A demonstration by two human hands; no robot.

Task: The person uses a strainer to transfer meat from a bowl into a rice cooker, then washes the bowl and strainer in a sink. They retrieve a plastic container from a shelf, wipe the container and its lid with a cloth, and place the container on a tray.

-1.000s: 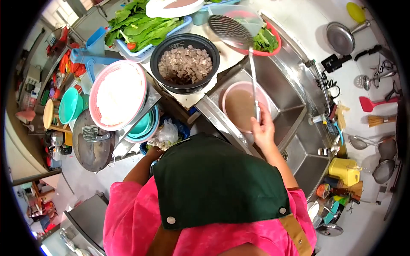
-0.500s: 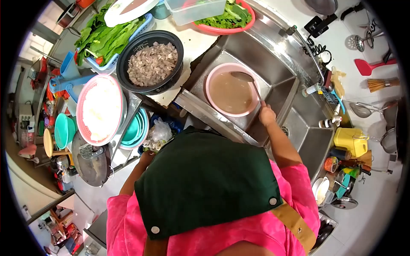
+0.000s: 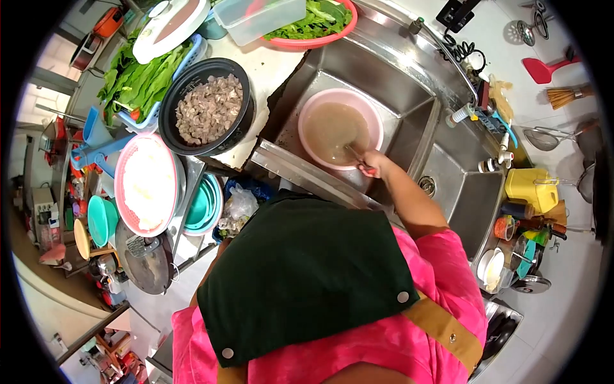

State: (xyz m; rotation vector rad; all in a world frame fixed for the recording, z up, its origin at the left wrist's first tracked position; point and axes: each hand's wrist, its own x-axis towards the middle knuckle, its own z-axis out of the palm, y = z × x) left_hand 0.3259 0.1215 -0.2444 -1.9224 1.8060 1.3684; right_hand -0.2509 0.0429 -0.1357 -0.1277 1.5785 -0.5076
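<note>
My right hand (image 3: 378, 164) is closed round the handle of a ladle (image 3: 350, 150) over the front right rim of a pink basin (image 3: 302, 131). The ladle's bowl is down in the murky brownish water (image 3: 332, 128), hidden from sight. The basin stands inside the left compartment of the steel sink (image 3: 396, 83). My left hand is hidden behind the dark green apron (image 3: 300, 269); only a bit of that arm shows beside it.
Left of the sink stands a black pot (image 3: 167, 121) of chopped meat (image 3: 210, 109). Nearby are a pink colander (image 3: 120, 192) with white contents, a blue basket (image 3: 199, 48) of leafy greens and a red basin (image 3: 352, 22) of greens. The faucet (image 3: 448, 54) rises behind the sink.
The ladle's bowl, visible at the basin's back right before, has gone under the water. My right hand has come down and left to the basin's front rim. My left hand has gone out of sight.
</note>
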